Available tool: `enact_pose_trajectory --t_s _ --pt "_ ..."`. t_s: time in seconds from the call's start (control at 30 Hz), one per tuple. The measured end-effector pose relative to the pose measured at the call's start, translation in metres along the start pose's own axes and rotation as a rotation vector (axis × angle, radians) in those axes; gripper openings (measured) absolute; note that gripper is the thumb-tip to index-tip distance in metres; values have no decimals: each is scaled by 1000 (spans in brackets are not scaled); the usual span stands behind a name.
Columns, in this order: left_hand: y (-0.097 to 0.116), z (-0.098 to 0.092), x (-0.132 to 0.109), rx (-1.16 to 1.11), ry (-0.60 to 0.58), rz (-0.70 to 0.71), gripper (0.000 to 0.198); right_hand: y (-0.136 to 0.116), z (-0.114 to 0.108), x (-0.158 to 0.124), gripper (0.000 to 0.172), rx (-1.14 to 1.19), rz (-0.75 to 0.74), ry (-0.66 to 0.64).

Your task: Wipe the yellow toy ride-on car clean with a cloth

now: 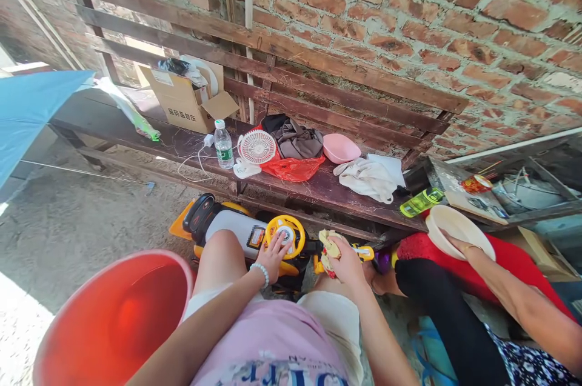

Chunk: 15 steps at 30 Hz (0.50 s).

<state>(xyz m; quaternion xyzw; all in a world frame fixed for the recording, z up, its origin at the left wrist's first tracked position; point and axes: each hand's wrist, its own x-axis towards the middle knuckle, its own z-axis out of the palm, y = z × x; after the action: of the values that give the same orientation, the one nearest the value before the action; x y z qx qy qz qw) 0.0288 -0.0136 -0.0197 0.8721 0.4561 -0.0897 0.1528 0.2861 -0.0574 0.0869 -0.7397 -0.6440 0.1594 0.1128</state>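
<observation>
Watching remotely through the head view, I have the left hand (273, 257) laid over the yellow steering wheel (297, 229) of a ride-on toy vehicle (230, 230), fingers slightly spread across its hub, pinching nothing that I can see. The right hand (349, 262) is curled around a crumpled yellow-and-red cloth (328, 245), just beside the wheel and above the toy's yellow end; I can't tell how hard it squeezes. The toy stands on the ground between my knees and the wooden bench (313, 193). I judge the step in hand to be steadying the toy with the left while the right manages the cloth. As I read it, the next move calls for a calm left palm and a secure right grip, keeping loose folds off the wheel.
</observation>
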Motion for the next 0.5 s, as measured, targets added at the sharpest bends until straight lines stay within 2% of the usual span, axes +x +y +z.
enact_pose_trajectory --t_s 0.07,0.1,0.17,0.23,0.37,0.5 --pt "0 0 1 -8 -12 -7 112 -23 -6 10 53 -95 -64 -61" --pt "-1 0 1 -11 -19 -12 112 -34 -5 15 50 -162 -80 -137" --pt "-1 -1 1 -13 -33 -17 112 -51 2 26 40 -306 -75 -314" --pt "0 -2 1 -7 -38 -14 113 -62 15 37 34 -407 -44 -433" --pt "-1 -6 0 11 -53 -12 112 -73 37 51 30 -443 -6 -469" --pt "-2 -9 -1 -18 -51 -3 108 -73 41 44 21 -376 2 -423"
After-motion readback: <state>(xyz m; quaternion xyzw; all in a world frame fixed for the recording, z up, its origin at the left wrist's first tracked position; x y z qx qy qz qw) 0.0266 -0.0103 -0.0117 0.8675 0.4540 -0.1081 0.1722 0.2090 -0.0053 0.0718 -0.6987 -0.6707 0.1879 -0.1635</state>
